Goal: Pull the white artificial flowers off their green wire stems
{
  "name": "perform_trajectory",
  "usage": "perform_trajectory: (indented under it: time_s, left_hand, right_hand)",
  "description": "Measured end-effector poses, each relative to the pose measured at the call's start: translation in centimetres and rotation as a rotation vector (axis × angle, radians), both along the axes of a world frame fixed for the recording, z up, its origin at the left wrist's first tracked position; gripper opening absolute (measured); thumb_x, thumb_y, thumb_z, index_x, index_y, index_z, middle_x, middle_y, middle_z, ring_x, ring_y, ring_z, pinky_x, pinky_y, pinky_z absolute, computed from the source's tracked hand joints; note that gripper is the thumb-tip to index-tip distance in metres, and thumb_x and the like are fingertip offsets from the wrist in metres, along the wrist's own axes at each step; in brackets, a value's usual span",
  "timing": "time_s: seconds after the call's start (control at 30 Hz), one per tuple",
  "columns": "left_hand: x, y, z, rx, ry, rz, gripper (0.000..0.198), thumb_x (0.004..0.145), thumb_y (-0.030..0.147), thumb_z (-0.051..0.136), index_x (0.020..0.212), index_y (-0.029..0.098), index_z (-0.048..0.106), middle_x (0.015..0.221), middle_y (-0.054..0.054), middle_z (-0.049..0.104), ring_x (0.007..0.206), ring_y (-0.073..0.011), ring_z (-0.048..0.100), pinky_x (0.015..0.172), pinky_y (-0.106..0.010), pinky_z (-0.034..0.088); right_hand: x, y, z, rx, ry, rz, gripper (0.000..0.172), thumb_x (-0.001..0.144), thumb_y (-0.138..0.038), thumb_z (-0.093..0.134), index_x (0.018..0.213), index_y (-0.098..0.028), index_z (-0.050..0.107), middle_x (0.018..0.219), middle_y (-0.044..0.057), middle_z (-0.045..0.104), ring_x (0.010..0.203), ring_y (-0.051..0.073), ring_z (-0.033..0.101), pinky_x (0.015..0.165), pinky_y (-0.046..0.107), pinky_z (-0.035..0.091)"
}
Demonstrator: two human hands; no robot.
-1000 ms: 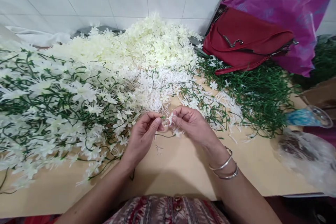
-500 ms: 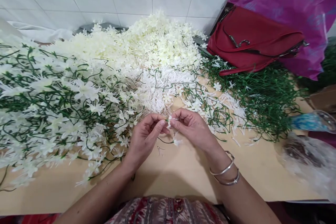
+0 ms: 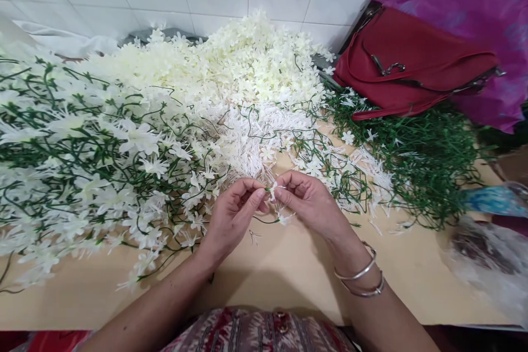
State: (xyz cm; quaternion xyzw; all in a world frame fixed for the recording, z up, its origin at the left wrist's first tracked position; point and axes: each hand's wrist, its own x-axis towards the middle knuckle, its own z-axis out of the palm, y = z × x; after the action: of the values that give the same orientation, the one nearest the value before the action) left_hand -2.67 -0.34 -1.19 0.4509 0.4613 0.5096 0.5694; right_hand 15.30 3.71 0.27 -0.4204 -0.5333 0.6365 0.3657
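My left hand (image 3: 238, 212) pinches a green stem between thumb and forefinger. At the stem's tip, a small white artificial flower (image 3: 273, 191) sits between my two hands. My right hand (image 3: 310, 203) is closed on the flower's petals, thumb against forefinger. Just below, a second white blossom (image 3: 284, 219) hangs at the end of a curved green stem. Beyond my fingers lies a heap of thin white stamen strands (image 3: 251, 148). To the left is a large pile of finished-looking white flowers on green stems (image 3: 136, 140).
Loose cream petals (image 3: 256, 60) are heaped against the tiled wall. Bare green stems (image 3: 437, 159) lie at the right, with a red handbag (image 3: 421, 60) on them and a purple plastic bag (image 3: 466, 0) behind. A clear plastic bag (image 3: 490, 264) rests on the table's right side (image 3: 396, 280).
The whole view has shifted slightly, so everything on the right appears a little further right. Both hands keep their pinch on the flower, with only slight finger movement.
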Motion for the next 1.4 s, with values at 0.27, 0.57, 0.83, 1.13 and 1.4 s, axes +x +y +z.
perform_trajectory:
  time_s: [0.27,0.57,0.83,1.13,1.4]
  left_hand:
    - [-0.1,-0.1,-0.7,-0.002,0.009,-0.017,0.024,0.098,0.042,0.068,0.096,0.018,0.066,0.080,-0.001,0.072,0.073,-0.0151,0.074,0.070,-0.025,0.060]
    - [-0.1,-0.2,-1.0,0.002,0.059,-0.011,0.019,0.101,0.037,0.065,0.096,0.019,0.065,0.081,0.000,0.073,0.073,-0.0139,0.075,0.069,-0.023,0.059]
    - [-0.1,-0.1,-1.1,0.002,0.029,-0.017,0.023,0.099,0.041,0.068,0.096,0.018,0.066,0.080,-0.002,0.076,0.076,-0.0167,0.076,0.072,-0.027,0.061]
    - [-0.1,-0.4,-0.7,0.034,0.071,-0.044,0.016,0.100,0.033,0.066,0.100,0.017,0.068,0.085,-0.003,0.078,0.081,-0.0145,0.076,0.080,-0.025,0.060]
    - [0.0,-0.5,-0.9,0.057,0.167,-0.020,0.015,0.102,0.031,0.063,0.097,0.018,0.066,0.081,-0.001,0.077,0.076,-0.0138,0.075,0.074,-0.024,0.058]
  right_hand:
    - [0.0,0.1,-0.4,-0.004,-0.014,0.053,0.026,0.087,-0.046,0.078,0.086,-0.023,0.067,0.074,-0.001,0.067,0.070,0.015,0.061,0.068,0.030,0.051]
    - [-0.7,-0.1,-0.4,0.003,-0.028,0.036,0.024,0.088,-0.042,0.075,0.085,-0.021,0.066,0.074,-0.001,0.064,0.071,0.014,0.059,0.069,0.030,0.048]
    - [-0.5,0.6,-0.4,0.014,-0.018,0.048,0.028,0.084,-0.045,0.079,0.082,-0.020,0.065,0.072,-0.003,0.060,0.066,0.012,0.053,0.064,0.027,0.042]
    - [0.4,0.9,-0.8,-0.016,-0.011,0.045,0.026,0.081,-0.043,0.081,0.082,-0.020,0.068,0.072,-0.003,0.061,0.068,0.012,0.051,0.065,0.028,0.040]
    - [0.2,0.6,-0.3,-0.008,-0.077,0.064,0.023,0.084,-0.039,0.076,0.081,-0.019,0.065,0.070,-0.004,0.056,0.065,0.011,0.047,0.062,0.028,0.037]
